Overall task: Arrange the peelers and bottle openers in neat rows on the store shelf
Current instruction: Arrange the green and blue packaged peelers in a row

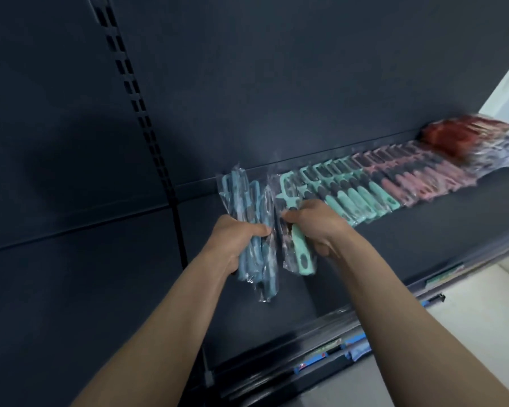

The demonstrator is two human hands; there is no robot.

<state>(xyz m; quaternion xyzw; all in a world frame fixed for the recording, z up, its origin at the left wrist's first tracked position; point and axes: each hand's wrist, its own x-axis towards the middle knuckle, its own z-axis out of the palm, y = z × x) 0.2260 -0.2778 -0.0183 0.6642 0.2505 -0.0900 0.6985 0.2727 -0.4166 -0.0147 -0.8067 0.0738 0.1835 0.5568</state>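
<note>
Store shelf (394, 248), seen from the aisle. Left hand (235, 242), fingers curled round a bundle of wrapped blue peelers (262, 274) held upright above the shelf's left part; right hand (316, 221), fingers gripping one wrapped mint peeler (301, 257) just beside the bundle. Behind the right hand an overlapping row lies along the dark back panel (276, 83): mint peelers (359, 198), then pink peelers (423, 180), then red packets (465, 133) at the far end, too blurred to identify. Slotted upright (141, 113) at left. Label strip (329, 351) on the front edge: writing unreadable
</note>
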